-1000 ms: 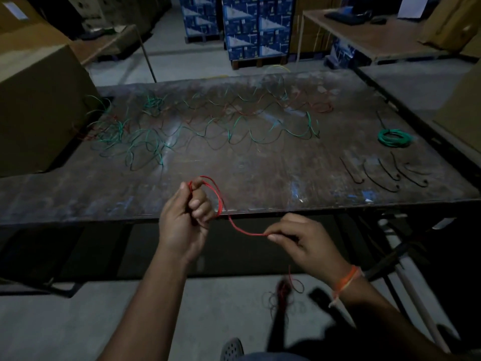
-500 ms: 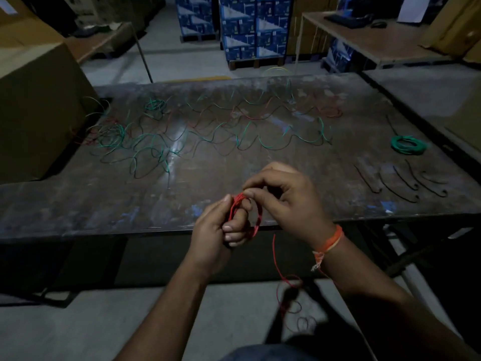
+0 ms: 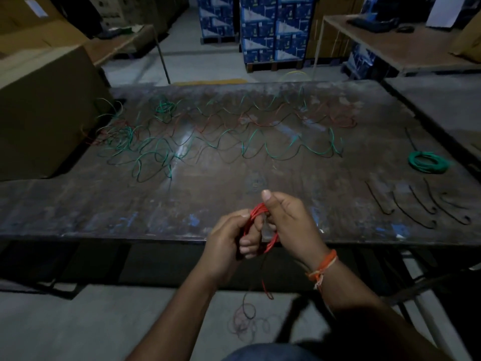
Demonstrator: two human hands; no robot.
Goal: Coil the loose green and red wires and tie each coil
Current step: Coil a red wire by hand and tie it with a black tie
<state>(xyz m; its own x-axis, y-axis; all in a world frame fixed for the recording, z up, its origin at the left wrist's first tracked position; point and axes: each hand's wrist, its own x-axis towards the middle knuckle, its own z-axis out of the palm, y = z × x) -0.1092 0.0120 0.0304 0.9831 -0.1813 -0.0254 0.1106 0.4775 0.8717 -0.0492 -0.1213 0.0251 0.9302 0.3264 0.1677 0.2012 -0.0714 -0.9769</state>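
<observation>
- Left hand sits at the near edge of the table, its fingers curled round the red wire coil; the loops pass around those fingers.
- Right hand, just beside the left and touching it, pinches the top of the same coil between its thumb and curled fingers, the thumb raised above the loops.
- An orange wrist thread circles the right wrist.
- From the coil a loose red tail hangs below the table edge, and more of it lies in faint loops on the floor.
- Going from the left: a big cardboard box stands at the left end of the table, with wire ends running up against it.
- Loose green wires lie tangled on the far left half of the tabletop and stretch in wavy lines toward the right.
- Loose red wires run in similar waves behind the green ones, ending toward the far right.
- A finished green coil lies flat near the right edge, well apart from the hands.
- Several short dark ties lie side by side in front of that coil, near the front right corner.
- Behind the table, stacked blue cartons stand on the floor, and another wooden table sits at the far right.
</observation>
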